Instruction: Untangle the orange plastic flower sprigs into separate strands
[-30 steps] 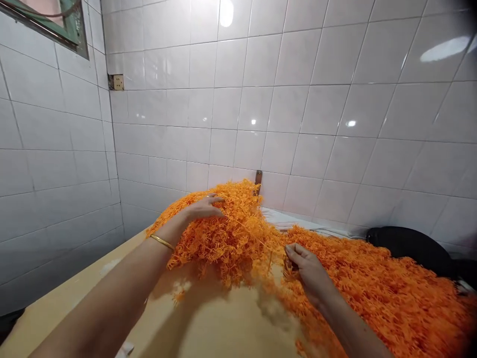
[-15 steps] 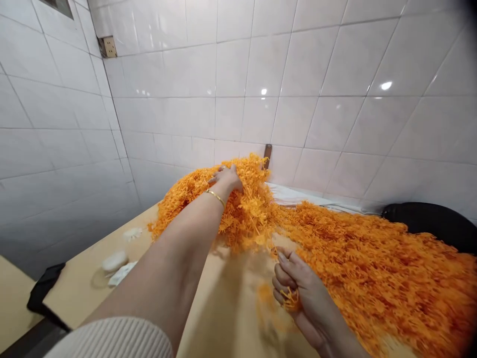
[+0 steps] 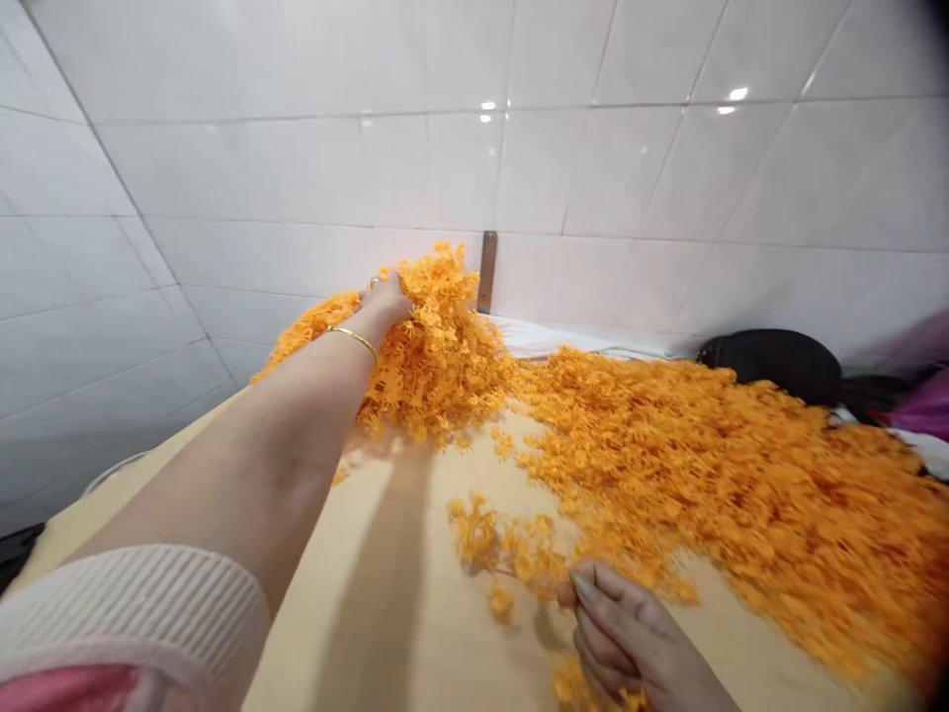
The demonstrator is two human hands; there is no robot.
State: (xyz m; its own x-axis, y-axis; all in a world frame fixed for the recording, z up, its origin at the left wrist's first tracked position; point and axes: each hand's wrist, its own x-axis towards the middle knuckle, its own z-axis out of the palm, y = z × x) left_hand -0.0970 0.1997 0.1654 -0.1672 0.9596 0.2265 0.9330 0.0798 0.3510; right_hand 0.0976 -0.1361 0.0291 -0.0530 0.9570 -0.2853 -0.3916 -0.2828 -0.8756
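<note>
Closest in, around 6 o'clock, the right hand (image 3: 630, 643) is curled tight around a small orange sprig (image 3: 511, 554) lying on the tan table (image 3: 415, 633), off on its own from the rest. Farther out at 11 o'clock, the left hand (image 3: 382, 302) is dug into the top of the big orange heap (image 3: 437, 346); can't tell its grip, fingers are buried. Nearly everything's still piled up toward 2 o'clock, so I'd say it's early days.
</note>
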